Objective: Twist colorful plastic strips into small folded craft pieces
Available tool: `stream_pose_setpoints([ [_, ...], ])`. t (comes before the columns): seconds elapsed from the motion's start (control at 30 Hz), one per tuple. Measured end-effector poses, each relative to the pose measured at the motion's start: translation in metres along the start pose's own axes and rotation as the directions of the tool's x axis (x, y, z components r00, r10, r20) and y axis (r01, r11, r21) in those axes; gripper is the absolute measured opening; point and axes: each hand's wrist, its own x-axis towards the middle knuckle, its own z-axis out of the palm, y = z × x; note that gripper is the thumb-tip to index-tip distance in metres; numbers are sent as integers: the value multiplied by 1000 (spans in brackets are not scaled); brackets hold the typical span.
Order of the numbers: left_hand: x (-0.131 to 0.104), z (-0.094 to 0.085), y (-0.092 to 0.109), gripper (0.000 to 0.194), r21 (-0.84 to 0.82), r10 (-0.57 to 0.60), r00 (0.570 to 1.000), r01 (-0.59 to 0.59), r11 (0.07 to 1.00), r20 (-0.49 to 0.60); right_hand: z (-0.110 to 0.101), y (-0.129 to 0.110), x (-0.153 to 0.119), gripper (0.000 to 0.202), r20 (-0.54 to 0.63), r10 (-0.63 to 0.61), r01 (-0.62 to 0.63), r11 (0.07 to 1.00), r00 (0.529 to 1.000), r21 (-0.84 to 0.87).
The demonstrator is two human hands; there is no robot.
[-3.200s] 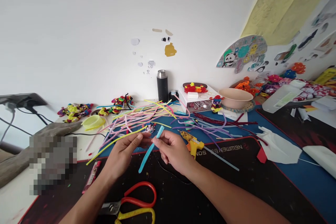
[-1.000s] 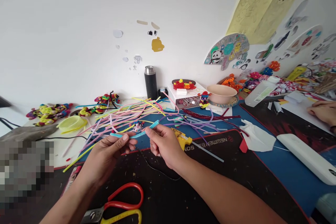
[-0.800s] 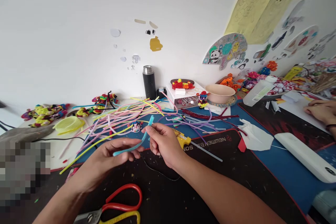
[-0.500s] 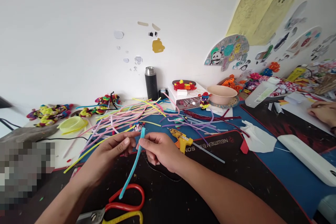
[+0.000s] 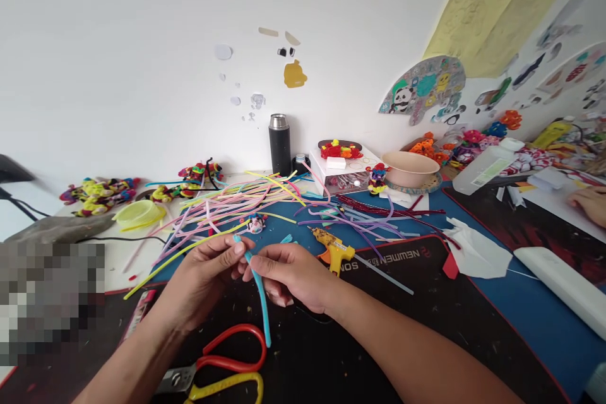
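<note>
Blue, fuzzy and slightly curved, a strip [image 5: 263, 306] runs between both hands. The left hand [image 5: 211, 271] has its thumb and forefinger clamped on the upper end, its tip poking out beyond them. Just below that grip, the right hand [image 5: 293, 274] pinches the same strip, thumb against fingers, and the rest hangs down in front of it. More blue shows just behind the right hand's knuckles; I cannot tell whether it belongs to the same piece.

Nearer the body than both hands, scissors [image 5: 222, 363] lie on the black mat [image 5: 331, 360], handles toward the right forearm. A glue gun [image 5: 335, 249] sits to the right of the right hand. Just beyond the left hand's fingertips is a small figure [image 5: 255, 223], with pastel stems [image 5: 227, 205] heaped behind it. Left of the left forearm lies a red packet [image 5: 139, 312]. Far off to the right of the right hand, another person's hand [image 5: 591, 203] shows.
</note>
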Motion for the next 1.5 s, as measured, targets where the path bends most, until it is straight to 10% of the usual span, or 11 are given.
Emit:
stream_pose_setpoints([
  [0.17,2,-6,4,49,-42,57,987,-64,997,-154,0,3,1,55,-31,-33,32,998,999,-48],
  [0.93,0,-8,0,48,36,28,997,-26,999,-72,-3,7,2,56,70,63,-67,996,996,60],
  [1.5,-1,-6,6,47,93,182,965,-167,982,-188,-4,8,2,57,-31,-61,54,979,998,-195],
])
